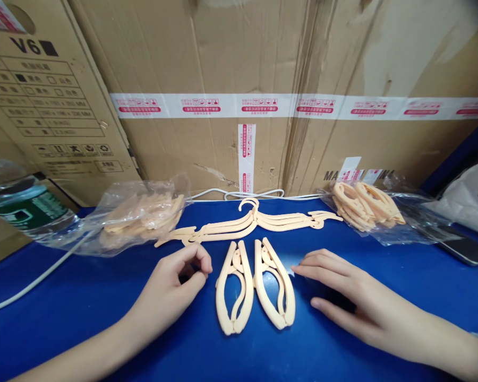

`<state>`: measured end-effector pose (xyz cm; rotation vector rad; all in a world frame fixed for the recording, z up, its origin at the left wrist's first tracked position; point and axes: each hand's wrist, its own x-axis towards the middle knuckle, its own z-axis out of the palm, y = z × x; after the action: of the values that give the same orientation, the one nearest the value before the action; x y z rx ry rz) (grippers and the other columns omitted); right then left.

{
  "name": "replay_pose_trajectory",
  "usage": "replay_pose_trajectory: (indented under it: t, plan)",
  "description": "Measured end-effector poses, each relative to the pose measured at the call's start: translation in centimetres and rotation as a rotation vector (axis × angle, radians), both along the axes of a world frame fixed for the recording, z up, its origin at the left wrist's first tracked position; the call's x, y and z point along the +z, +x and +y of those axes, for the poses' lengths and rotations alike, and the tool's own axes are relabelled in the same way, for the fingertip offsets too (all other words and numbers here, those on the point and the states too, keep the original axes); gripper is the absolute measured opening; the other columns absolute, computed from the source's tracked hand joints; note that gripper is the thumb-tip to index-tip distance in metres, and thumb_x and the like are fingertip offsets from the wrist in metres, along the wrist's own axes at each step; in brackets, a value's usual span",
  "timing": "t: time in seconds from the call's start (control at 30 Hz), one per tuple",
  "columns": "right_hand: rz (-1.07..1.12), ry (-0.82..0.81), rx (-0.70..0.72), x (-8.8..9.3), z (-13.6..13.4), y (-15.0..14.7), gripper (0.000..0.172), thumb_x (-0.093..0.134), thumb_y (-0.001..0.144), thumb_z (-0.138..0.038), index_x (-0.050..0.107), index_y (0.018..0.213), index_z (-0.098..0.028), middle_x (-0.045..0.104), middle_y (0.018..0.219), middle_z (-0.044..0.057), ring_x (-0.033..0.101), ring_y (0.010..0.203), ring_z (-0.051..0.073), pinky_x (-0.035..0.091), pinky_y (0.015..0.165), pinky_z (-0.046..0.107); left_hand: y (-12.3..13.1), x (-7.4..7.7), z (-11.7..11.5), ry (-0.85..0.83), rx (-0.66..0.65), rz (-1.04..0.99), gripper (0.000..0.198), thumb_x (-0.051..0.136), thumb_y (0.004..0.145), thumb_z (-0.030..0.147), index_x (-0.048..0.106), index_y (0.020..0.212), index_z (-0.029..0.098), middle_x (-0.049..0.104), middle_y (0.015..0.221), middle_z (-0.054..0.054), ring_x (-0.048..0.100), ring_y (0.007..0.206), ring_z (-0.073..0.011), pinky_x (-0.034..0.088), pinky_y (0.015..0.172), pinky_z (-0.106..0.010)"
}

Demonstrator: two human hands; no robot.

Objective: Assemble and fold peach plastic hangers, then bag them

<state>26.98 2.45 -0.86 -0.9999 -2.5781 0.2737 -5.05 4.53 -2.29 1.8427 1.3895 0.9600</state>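
Two folded cream plastic hangers lie side by side on the blue table, the left one (222, 297) and the right one (289, 297). Behind them an unfolded cream hanger (279, 220) spreads across the table, its hook pointing away. My left hand (177, 286) rests left of the folded hangers, its fingers curled and thumb near the index finger, with nothing visible in it. To the right of the folded pair, my right hand (342, 292) has its fingers apart and holds nothing.
Clear bags of cream hangers lie at back left (143, 215) and back right (366, 207). A bottle (27, 204) and white cable (43, 273) are at left; a phone (468, 246) and white bag (472, 196) at right. Cardboard boxes (207, 154) stand behind.
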Motion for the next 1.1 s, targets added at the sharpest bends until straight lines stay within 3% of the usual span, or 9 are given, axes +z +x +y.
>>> replay_pose_trajectory:
  t: [0.27, 0.43, 0.67, 0.9, 1.1]
  plan:
    - [0.028, 0.01, -0.002, -0.3, 0.5, 0.2, 0.039, 0.05, 0.097, -0.024, 0.054, 0.135, -0.023, 0.063, 0.124, 0.011, 0.059, 0.119, 0.023, 0.054, 0.099, 0.037, -0.3, -0.7, 0.3, 0.007, -0.026, 0.06, 0.009, 0.046, 0.073, 0.025, 0.055, 0.073, 0.022, 0.057, 0.073, 0.001, 0.056, 0.067, -0.018, 0.043, 0.062, -0.03]
    - [-0.021, 0.089, -0.057, -0.9, 2.8, 1.5, 0.037, 0.049, 0.098, -0.029, 0.055, 0.133, -0.019, 0.06, 0.131, 0.015, 0.053, 0.126, 0.027, 0.049, 0.105, 0.046, -0.2, -0.8, 0.3, -0.011, -0.029, 0.065, 0.009, 0.047, 0.075, 0.027, 0.055, 0.074, 0.022, 0.057, 0.074, 0.001, 0.056, 0.07, -0.0192, 0.043, 0.065, -0.031]
    - [-0.07, 0.126, -0.196, -2.7, 5.5, 3.6, 0.056, 0.041, 0.101, -0.044, 0.04, 0.148, -0.014, 0.043, 0.152, 0.02, 0.04, 0.141, 0.032, 0.037, 0.113, 0.056, -0.1, -0.8, 0.2, -0.007, -0.02, 0.048, 0.01, 0.049, 0.075, 0.027, 0.057, 0.076, 0.022, 0.059, 0.076, 0.0, 0.058, 0.071, -0.0188, 0.044, 0.065, -0.03]
    - [-0.15, 0.071, -0.216, -2.8, 5.3, 3.3, 0.062, 0.033, 0.102, -0.05, 0.022, 0.157, -0.023, 0.025, 0.162, 0.013, 0.025, 0.148, 0.032, 0.031, 0.115, 0.06, 0.0, -0.7, -0.1, 0.016, -0.041, 0.063, 0.009, 0.048, 0.076, 0.026, 0.056, 0.075, 0.021, 0.058, 0.073, 0.002, 0.055, 0.066, -0.0165, 0.042, 0.062, -0.028]
    - [-0.173, 0.047, -0.246, -3.1, 5.4, 3.6, 0.061, 0.033, 0.102, -0.052, 0.022, 0.157, -0.028, 0.027, 0.162, 0.009, 0.023, 0.149, 0.031, 0.025, 0.116, 0.063, 0.1, -0.6, -0.3, 0.023, -0.046, 0.081, 0.009, 0.048, 0.077, 0.025, 0.056, 0.074, 0.021, 0.059, 0.072, 0.002, 0.053, 0.063, -0.0154, 0.04, 0.059, -0.027]
